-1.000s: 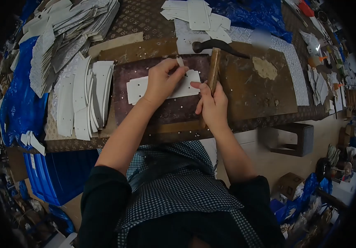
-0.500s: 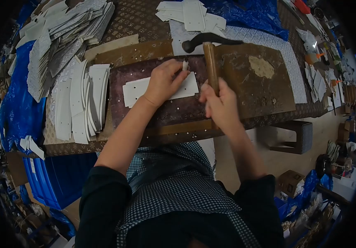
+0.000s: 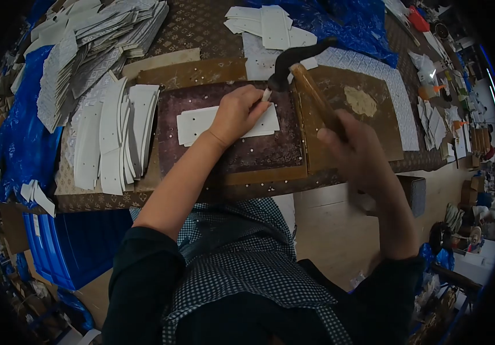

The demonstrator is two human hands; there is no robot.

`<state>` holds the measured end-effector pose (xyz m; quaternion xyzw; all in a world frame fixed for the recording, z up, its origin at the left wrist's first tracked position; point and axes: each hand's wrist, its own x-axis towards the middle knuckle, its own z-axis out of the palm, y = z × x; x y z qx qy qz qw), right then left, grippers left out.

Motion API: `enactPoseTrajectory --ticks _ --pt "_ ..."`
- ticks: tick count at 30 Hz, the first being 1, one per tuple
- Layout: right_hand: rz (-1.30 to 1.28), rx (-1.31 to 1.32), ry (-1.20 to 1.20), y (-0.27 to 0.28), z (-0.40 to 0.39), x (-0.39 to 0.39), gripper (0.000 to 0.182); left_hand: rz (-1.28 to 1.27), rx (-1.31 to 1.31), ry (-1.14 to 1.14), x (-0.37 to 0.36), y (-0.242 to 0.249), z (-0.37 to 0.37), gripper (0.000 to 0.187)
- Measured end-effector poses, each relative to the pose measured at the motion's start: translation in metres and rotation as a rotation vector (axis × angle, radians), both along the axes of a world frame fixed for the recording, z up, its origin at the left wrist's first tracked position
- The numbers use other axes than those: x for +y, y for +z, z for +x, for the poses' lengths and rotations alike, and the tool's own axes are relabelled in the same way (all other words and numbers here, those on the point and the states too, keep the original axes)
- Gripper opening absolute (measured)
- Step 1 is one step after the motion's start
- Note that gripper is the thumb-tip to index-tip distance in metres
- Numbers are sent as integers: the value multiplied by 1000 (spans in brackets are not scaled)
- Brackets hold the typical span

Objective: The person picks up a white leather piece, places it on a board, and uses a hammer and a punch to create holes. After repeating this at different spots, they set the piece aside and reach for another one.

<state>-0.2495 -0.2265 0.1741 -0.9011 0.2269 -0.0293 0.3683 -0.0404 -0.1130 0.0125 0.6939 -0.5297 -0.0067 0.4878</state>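
Observation:
My left hand [image 3: 237, 115] is closed around a short hole punch [image 3: 267, 94], whose pale top sticks up past the fingers. Under that hand lies a white rectangular sheet piece [image 3: 193, 127] with small dark holes, on a dark red-purple board [image 3: 233, 155]. Gripped in my right hand [image 3: 359, 146] is a claw hammer [image 3: 310, 92] with a wooden handle and dark metal head. The handle slants up to the left, and the hammer's face is right at the punch's top. The punch's lower end is hidden by my fingers.
Curved white pieces [image 3: 112, 138] are stacked left of the board. Farther back are a taller pile [image 3: 118, 29] and loose pieces [image 3: 275, 27]. A brown board [image 3: 382, 135] lies to the right, blue plastic [image 3: 23, 132] at far left. Small white dots are scattered about.
The hammer has tilted, its head swinging down to the punch's top while my right hand moved right and lower. My left hand stays over the white piece; the whole view shifted slightly.

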Motion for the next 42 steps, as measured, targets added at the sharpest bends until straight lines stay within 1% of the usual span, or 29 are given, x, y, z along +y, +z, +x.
enactPoseTrajectory --ticks 3,5,7,9,10,12,14,16,17,20,22,24,25,29,32,34,36,39,42 --pt "183 -303 -36 31 -1 4 19 -20 -15 8 -1 -5 0 12" --pt "231 -669 -13 55 2 9 25 26 -24 21 2 -2 -2 12" --pt "214 -866 97 56 10 3 28 2 19 11 1 -3 -2 12" --pt "210 -805 116 45 12 1 27 -24 33 3 0 -4 -2 13" --pt "216 -646 79 18 9 0 26 -37 25 1 -1 -6 -2 13" --pt "76 -325 40 -28 1 -6 23 -31 7 8 0 -6 -2 13" --pt "134 -117 -58 -34 -4 -6 21 11 -24 14 1 -4 -1 13" --pt "541 5 -233 -18 -9 -1 21 23 23 21 2 -5 -3 12" --pt "553 -58 -270 -25 -8 0 21 27 40 18 0 -4 -3 12" --pt "605 -283 -375 -68 10 12 24 -14 118 -17 0 4 -7 15" --pt "653 -441 -413 -94 27 22 28 -24 127 -15 0 -2 -4 15" --pt "724 -514 -406 -131 37 26 29 -23 131 -6 -1 -5 -3 15" --pt "640 -464 -403 -141 40 31 29 -19 128 4 -1 -5 -2 15" --pt "690 -456 -412 -142 39 26 27 -6 74 75 0 0 -4 17" --pt "695 -462 -430 -141 41 27 27 77 358 196 5 0 0 18" --pt "688 -451 -409 -144 41 27 28 43 329 131 11 -2 -2 13" --pt "683 -449 -422 -142 40 27 29 29 267 46 20 -2 -7 12" --pt "692 -463 -428 -143 41 27 29 100 322 -19 29 6 -14 16" --pt "696 -471 -422 -143 41 26 29 88 318 -39 30 7 -18 17"
